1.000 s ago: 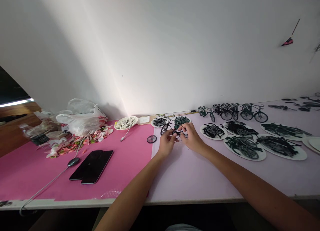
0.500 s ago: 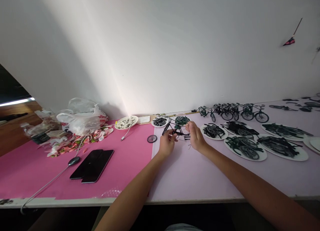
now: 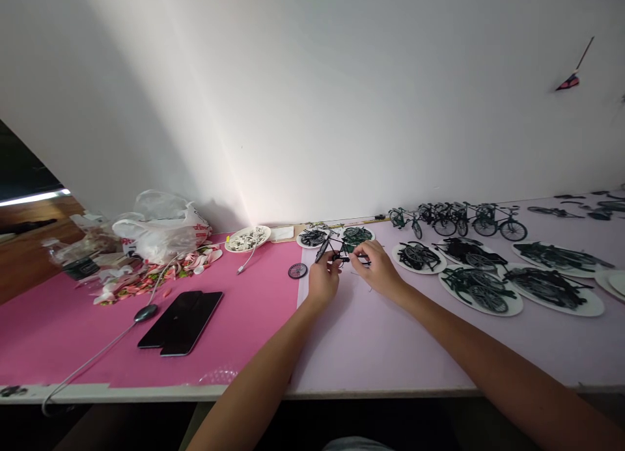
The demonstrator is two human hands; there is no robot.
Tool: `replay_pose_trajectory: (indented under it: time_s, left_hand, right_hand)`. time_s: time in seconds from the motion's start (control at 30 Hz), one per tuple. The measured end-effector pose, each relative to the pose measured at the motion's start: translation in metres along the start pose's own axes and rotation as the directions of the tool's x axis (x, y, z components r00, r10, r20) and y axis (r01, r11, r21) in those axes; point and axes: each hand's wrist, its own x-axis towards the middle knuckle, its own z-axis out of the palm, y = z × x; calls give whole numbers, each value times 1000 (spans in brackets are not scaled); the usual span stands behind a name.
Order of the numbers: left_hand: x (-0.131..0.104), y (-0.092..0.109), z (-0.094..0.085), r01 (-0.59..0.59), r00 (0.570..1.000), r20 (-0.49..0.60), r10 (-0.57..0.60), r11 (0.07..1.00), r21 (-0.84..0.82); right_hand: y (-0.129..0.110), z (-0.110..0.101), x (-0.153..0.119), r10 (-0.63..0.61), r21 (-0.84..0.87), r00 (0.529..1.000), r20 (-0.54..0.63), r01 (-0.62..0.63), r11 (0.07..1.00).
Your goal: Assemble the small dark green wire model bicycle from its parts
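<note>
A small black bicycle frame point(image 3: 334, 248) is gripped by my left hand point(image 3: 324, 274), which holds it low near the front of two white plates of parts. My right hand point(image 3: 375, 265) is at the frame's right end, thumb and fingers pinched together on it or on a small part that I cannot make out. A loose black wheel point(image 3: 297, 271) lies left of my left hand, by the seam of the pink and pale coverings. Small thin pieces lie beneath my right hand, partly hidden by it.
Several dark toy bicycles point(image 3: 498, 222) stand along the wall at right. In front of them are white plates of dark parts point(image 3: 502, 306). At left are black phones point(image 3: 188, 322), a cable, plastic bags point(image 3: 161, 236) and a plate of pale pieces point(image 3: 247, 230).
My right hand has moved left and slightly down, so its fingers now meet the right end of the bicycle frame. My left hand still holds the frame in nearly the same place.
</note>
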Motion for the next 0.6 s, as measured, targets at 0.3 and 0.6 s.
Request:
replay_pose_trajectory:
  time_s: [0.3,0.6]
  left_hand:
    - [0,0,0,8,1000,9,-9,1000,15]
    - [0,2,-1,19,1000,22,-20,999,39]
  right_hand:
    - [6,3,-1,4,-71,1000,17,-3,998]
    - [5,1,0,10,-64,1000,25,-8,998]
